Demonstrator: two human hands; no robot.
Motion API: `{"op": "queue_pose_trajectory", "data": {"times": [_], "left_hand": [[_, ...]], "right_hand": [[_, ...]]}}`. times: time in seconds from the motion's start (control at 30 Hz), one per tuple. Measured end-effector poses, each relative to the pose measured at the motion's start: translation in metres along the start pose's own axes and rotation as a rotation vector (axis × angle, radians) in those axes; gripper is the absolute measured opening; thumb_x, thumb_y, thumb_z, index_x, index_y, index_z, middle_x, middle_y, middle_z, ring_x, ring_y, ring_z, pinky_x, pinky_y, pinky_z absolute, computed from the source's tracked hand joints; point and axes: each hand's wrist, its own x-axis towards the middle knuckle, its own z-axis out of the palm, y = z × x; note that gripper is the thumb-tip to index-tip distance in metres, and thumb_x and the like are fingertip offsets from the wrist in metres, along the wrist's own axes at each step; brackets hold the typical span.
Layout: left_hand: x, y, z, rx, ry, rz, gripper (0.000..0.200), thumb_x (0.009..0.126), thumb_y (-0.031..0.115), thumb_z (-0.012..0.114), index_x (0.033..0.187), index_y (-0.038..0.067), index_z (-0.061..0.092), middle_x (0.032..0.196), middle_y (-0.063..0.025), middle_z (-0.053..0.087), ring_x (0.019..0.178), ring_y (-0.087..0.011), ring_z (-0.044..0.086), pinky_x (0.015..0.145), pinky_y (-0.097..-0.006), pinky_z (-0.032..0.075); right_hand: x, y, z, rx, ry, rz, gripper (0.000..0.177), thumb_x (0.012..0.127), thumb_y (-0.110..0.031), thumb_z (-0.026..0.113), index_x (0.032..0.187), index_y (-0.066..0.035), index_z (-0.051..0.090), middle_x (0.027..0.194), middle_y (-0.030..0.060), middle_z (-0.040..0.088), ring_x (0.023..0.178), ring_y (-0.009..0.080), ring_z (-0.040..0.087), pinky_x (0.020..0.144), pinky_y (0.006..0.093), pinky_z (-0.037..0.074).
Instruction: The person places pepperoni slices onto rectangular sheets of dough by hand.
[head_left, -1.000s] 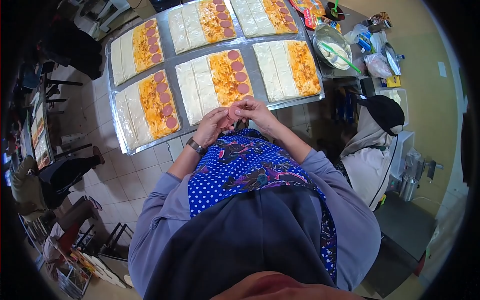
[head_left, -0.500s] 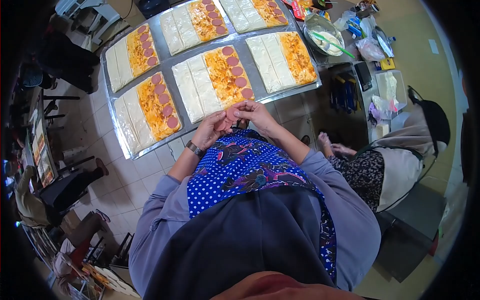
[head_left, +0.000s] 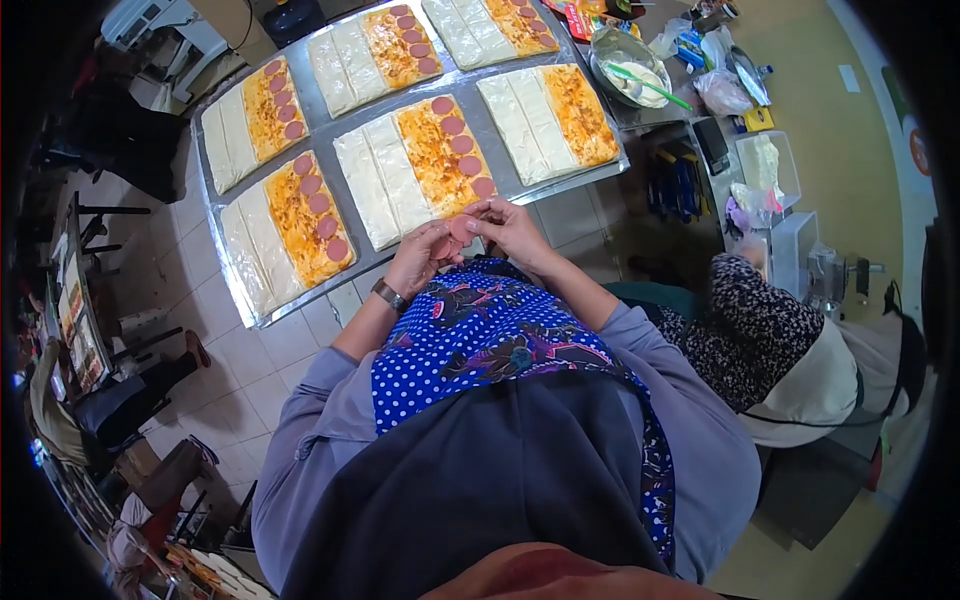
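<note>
Both hands are close together at the front edge of a large metal tray (head_left: 321,135). My left hand (head_left: 416,258) is closed on several pink sausage slices (head_left: 446,248). Fingers of my right hand (head_left: 508,234) pinch one sausage slice (head_left: 462,228) beside that stack. Just beyond the hands lies a dough sheet (head_left: 377,175), its right part covered in orange sauce with a row of slices along the edge. Similar rows show on most other sheets, such as the front-left dough sheet (head_left: 262,232). The right dough sheet (head_left: 528,118) bears sauce but no slices.
A metal bowl (head_left: 603,52) of creamy white mixture with a green spatula (head_left: 650,86) stands right of the tray. Further right are plastic bags and clear containers (head_left: 795,255). A co-worker (head_left: 770,330) is close on my right; other people are at the left.
My hands keep nearly the same pose, holding the slices. The view shifts slightly, moving the tray left. The co-worker at the right has turned and reached toward the side counter.
</note>
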Motion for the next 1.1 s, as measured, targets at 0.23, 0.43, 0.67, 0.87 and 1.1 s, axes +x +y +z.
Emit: {"op": "queue_pose_trajectory", "data": {"times": [0.23, 0.43, 0.67, 0.87, 1.1], "left_hand": [[0.031, -0.003, 0.029, 0.110, 0.221, 0.144, 0.022, 0.094, 0.019, 0.052, 0.105, 0.001, 0.058, 0.090, -0.0077, 0.065, 0.077, -0.0136, 0.062, 0.067, -0.0291, 0.054], [0.075, -0.007, 0.064, -0.099, 0.202, 0.148, 0.022, 0.094, 0.019, 0.052, 0.107, 0.002, 0.058, 0.092, -0.0081, 0.065, 0.078, -0.0131, 0.062, 0.066, -0.0295, 0.054], [0.113, -0.010, 0.107, -0.094, 0.045, 0.147, 0.028, 0.094, 0.018, 0.051, 0.111, -0.003, 0.057, 0.091, -0.0105, 0.065, 0.072, -0.0138, 0.062, 0.064, -0.0253, 0.053], [0.122, -0.026, 0.125, -0.132, 0.170, 0.174, 0.028, 0.094, 0.019, 0.051, 0.110, -0.004, 0.056, 0.091, -0.0118, 0.065, 0.068, -0.0154, 0.062, 0.062, -0.0240, 0.052], [0.124, -0.047, 0.128, -0.265, 0.299, 0.272, 0.024, 0.093, 0.015, 0.054, 0.108, -0.003, 0.055, 0.094, -0.0143, 0.064, 0.075, -0.0184, 0.063, 0.064, -0.0281, 0.055]], "right_hand": [[0.023, 0.003, -0.027, -0.228, 0.008, -0.219, 0.022, 0.080, -0.005, 0.070, 0.098, 0.000, 0.060, 0.090, 0.0052, 0.062, 0.080, 0.0124, 0.063, 0.069, 0.0246, 0.051], [0.041, -0.026, -0.091, -0.001, -0.092, -0.141, 0.024, 0.080, -0.004, 0.069, 0.102, 0.000, 0.060, 0.093, 0.0054, 0.065, 0.081, 0.0113, 0.062, 0.068, 0.0240, 0.050], [0.106, -0.036, -0.239, -0.044, 0.069, -0.018, 0.024, 0.078, -0.010, 0.072, 0.099, -0.006, 0.062, 0.090, 0.0023, 0.067, 0.079, 0.0086, 0.061, 0.057, 0.0209, 0.044], [0.195, -0.053, -0.342, -0.299, 0.261, -0.106, 0.019, 0.077, -0.010, 0.072, 0.092, -0.002, 0.064, 0.081, 0.0033, 0.067, 0.068, 0.0093, 0.060, 0.055, 0.0221, 0.047], [0.275, -0.037, -0.364, -0.533, 0.238, -0.210, 0.019, 0.071, -0.011, 0.075, 0.085, -0.001, 0.066, 0.080, 0.0061, 0.065, 0.069, 0.0135, 0.061, 0.061, 0.0264, 0.051]]}}
